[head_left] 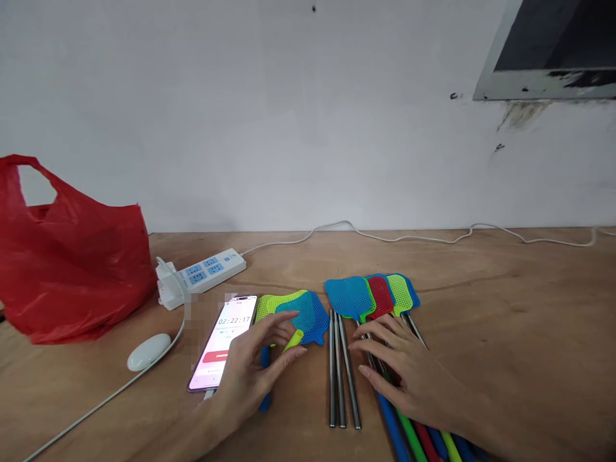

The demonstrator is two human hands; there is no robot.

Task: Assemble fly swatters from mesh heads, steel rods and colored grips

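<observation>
Between the thumb and fingers of my left hand (262, 350) is a yellow-green handle tube (294, 340), its end pointing up and right. Under and behind that hand lie loose fly swatter heads, a blue one (312, 321) over a yellow-green one (276, 301), with blue handle pieces partly hidden by my fingers. My right hand (394, 359) is open, fingers spread over the rods of several assembled fly swatters (380, 296) in blue, red and green. Three bare metal rods (342, 378) lie side by side between my hands.
A lit phone (228, 340) showing a timer lies left of my left hand. Further left are a white computer mouse (149, 352), a power strip (205, 276) and a red plastic bag (72, 256). A white cable (399, 239) runs along the wall.
</observation>
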